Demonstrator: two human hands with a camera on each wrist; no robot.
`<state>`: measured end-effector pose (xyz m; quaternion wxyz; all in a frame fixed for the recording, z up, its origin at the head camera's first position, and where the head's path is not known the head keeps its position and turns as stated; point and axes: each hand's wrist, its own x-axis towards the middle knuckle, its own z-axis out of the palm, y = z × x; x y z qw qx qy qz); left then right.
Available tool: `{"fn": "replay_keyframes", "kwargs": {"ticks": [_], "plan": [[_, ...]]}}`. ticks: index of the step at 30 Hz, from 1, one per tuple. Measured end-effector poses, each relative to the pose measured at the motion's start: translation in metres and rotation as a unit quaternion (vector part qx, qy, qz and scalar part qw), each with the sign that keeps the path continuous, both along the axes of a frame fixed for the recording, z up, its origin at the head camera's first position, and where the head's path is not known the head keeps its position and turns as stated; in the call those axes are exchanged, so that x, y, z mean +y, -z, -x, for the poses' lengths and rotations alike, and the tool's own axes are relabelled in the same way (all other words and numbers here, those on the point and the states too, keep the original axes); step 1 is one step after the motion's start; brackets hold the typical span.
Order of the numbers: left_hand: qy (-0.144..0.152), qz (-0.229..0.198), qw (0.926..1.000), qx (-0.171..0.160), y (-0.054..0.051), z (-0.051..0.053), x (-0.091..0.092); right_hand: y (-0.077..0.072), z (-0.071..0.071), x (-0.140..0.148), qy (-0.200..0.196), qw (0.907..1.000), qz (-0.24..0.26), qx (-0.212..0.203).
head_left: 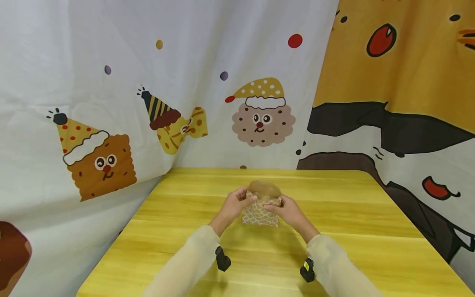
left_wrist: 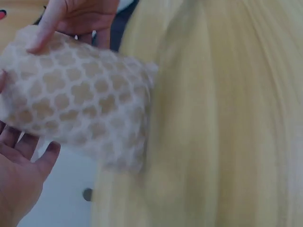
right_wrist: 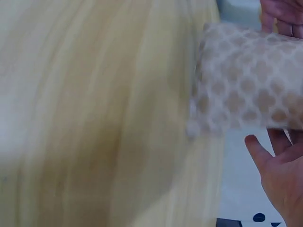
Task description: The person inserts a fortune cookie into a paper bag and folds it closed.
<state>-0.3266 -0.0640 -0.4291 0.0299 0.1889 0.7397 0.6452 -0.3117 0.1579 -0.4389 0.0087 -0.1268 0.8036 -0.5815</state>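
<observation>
Pouch point(head_left: 259, 215), brown with white lattice print, is held between both hands over the table point(head_left: 334, 202), toward its far edge, in head view. Left hand point(head_left: 233, 205) pinches its left upper side, right hand point(head_left: 290, 211) its right, thumbs on front. Rounded brown flap point(head_left: 264, 188) stands up at the top. Can't tell if the bottom edge touches the table. Cream sleeves point(head_left: 185, 260), black device at each wrist, cartoon-print cloth point(head_left: 200, 49) behind.

Left wrist view: blurred; pouch runs sideways at left, left hand below it, right hand above with one digit flat on the printed face.

Right wrist view: pouch at right, partly cut off by frame, right hand below, part of left hand at top corner.
</observation>
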Motion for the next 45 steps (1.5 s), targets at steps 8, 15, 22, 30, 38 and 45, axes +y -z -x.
{"fn": "replay_keyframes", "kwargs": {"ticks": [8,15,22,30,38,45], "plan": [[-0.029,-0.018,0.9994,0.005,0.016,0.009,-0.005,0.009,0.006,0.002,0.034,0.9991,0.014,0.023],[-0.017,-0.036,0.9984,0.041,-0.01,0.009,-0.008,-0.021,0.005,0.001,0.068,0.9958,0.008,0.06],[0.004,-0.055,0.998,0.032,-0.025,0.008,-0.009,-0.035,0.005,0.002,0.073,0.9937,0.015,0.084],[0.023,0.048,0.9983,-0.027,0.001,0.012,-0.016,-0.002,0.012,0.016,0.002,0.9996,-0.027,0.013],[0.04,0.036,0.9974,-0.047,0.018,0.013,-0.011,0.011,0.016,0.017,-0.014,0.9997,-0.017,0.008],[0.024,-0.003,0.9972,-0.071,0.02,0.012,0.0,0.009,0.016,0.008,0.04,0.9988,0.028,0.004]]}}
